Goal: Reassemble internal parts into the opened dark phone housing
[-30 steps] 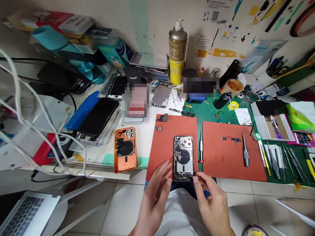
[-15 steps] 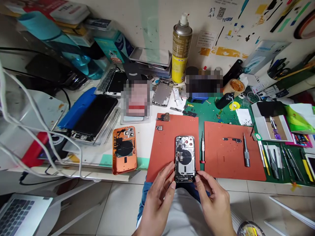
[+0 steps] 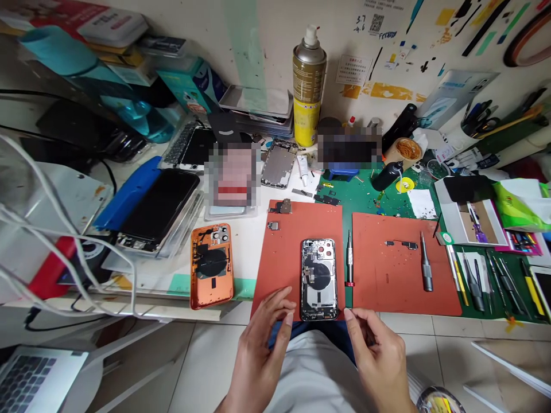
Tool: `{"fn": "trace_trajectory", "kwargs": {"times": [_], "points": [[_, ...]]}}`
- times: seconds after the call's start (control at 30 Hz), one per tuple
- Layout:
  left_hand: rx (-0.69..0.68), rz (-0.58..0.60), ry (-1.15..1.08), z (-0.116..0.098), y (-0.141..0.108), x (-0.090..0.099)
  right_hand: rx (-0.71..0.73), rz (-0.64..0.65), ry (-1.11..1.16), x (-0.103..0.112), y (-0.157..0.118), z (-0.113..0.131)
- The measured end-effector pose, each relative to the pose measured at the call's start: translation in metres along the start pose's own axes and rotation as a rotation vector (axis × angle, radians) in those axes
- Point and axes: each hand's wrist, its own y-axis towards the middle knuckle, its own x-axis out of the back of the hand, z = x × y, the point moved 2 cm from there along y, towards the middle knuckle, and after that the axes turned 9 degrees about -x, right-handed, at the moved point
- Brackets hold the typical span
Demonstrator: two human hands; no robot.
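Observation:
An opened phone housing (image 3: 319, 280), silver with a black round pad, lies on the left red mat (image 3: 275, 267) at its front edge. My left hand (image 3: 264, 344) is off its lower left corner, fingers apart and holding nothing. To the lower right of the housing is my right hand (image 3: 376, 350), thumb near the curled fingers; whether something small is between them I cannot make out. A screwdriver (image 3: 350, 258) stands out in the gap between the mats. Small metal parts (image 3: 280, 206) rest at the left mat's top corner.
An orange phone housing (image 3: 212, 267) lies on the left. The right red mat (image 3: 404, 287) holds a dark tool (image 3: 426, 264) and small parts. Tweezers and drivers line the green mat's right side. A spray can (image 3: 308, 86) stands at the back.
Both hands have drawn back from the housing; the left has moved down and left, the right slightly down and away. The whole view has shifted a little.

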Motion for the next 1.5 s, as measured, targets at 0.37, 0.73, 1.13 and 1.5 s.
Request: {"fn": "trace_trajectory", "kwargs": {"times": [0.37,0.73,1.13,1.5], "points": [[0.056,0.058,-0.096,-0.011,0.001,-0.012,-0.006,0.074,0.103,-0.002,0.002,-0.006],[0.152,0.066,-0.322,-0.014,0.002,-0.019,-0.236,0.114,0.252,-0.016,-0.001,0.001],[0.244,-0.002,-0.303,-0.019,0.003,-0.017,-0.377,0.233,0.402,-0.028,0.009,0.01],[0.329,-0.159,-0.657,-0.027,0.036,-0.021,-0.433,0.279,0.489,-0.023,0.003,0.002]]}}
